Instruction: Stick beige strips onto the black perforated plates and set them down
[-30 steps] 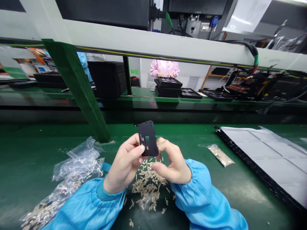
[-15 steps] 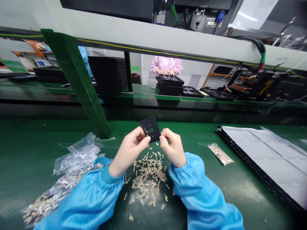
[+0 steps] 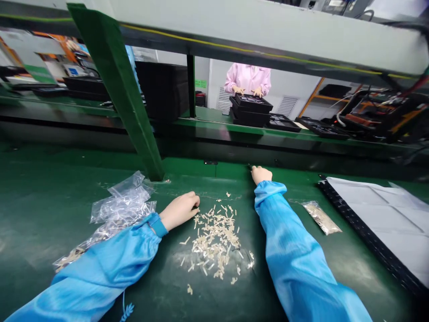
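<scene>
My left hand (image 3: 180,210) rests on the green table (image 3: 50,197) at the left edge of a loose pile of small beige pieces (image 3: 214,237). Its fingers are curled with the tips among the pieces; what they pinch is too small to name. My right hand (image 3: 260,174) is stretched far forward to the table's back edge. Its fingers are folded under and hidden behind the back of the hand. The black plate is not in view. Both arms wear blue sleeves.
Crumpled clear plastic bags (image 3: 117,210) lie at the left, and a small bag of beige pieces (image 3: 321,217) at the right. A black tray under a white sheet (image 3: 385,223) fills the right side. A slanted green post (image 3: 124,98) stands behind. A person in pink (image 3: 248,78) handles black trays (image 3: 250,109) beyond.
Both hands held a black plate above the pile. Now the left hand has dropped to the pile, the right has reached to the table's back edge, and the plate is out of sight.
</scene>
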{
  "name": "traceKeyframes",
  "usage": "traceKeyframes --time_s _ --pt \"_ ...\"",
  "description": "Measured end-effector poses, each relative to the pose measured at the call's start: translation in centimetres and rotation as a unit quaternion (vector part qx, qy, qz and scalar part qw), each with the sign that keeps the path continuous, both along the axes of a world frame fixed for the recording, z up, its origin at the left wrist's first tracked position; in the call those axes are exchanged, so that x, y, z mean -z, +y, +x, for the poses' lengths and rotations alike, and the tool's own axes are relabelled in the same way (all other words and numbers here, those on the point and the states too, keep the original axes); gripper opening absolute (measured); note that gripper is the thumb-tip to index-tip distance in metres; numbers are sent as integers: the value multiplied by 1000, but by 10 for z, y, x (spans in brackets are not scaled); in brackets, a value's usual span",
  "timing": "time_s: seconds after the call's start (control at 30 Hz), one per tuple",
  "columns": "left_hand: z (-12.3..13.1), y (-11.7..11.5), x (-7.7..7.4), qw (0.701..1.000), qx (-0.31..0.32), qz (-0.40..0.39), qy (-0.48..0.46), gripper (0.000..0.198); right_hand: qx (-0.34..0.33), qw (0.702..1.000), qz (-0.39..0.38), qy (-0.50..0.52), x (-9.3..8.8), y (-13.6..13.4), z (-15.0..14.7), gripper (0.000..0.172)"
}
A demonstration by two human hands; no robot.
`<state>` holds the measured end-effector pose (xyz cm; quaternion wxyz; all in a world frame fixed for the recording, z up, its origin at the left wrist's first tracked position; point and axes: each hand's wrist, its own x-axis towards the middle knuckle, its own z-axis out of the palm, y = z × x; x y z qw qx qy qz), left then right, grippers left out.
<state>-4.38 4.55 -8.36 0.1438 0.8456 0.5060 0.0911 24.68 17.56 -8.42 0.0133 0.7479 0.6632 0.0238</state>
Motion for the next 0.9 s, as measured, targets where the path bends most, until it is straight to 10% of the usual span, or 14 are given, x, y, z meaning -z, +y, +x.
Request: traceKeyframes --time_s 0.23,0.47,0.63,0.7,0.9 --pt "21 -6 2 995 -20 17 98 12 -55 998 0 16 -6 -1 -17 28" --pt "22 -6 6 994 -18 46 101 15 -175 977 32 117 -35 -57 -50 18" --pt "25 -3 -33 992 -10 124 31 17 -284 926 33 245 -52 -105 -80 17" --pt "32 -5 -57 985 -7 169 -13 17 -299 884 37 358 -58 -116 -88 19" --pt "51 -22 -87 904 55 364 -217 13 -281 621 18 732 -75 -135 -92 19"
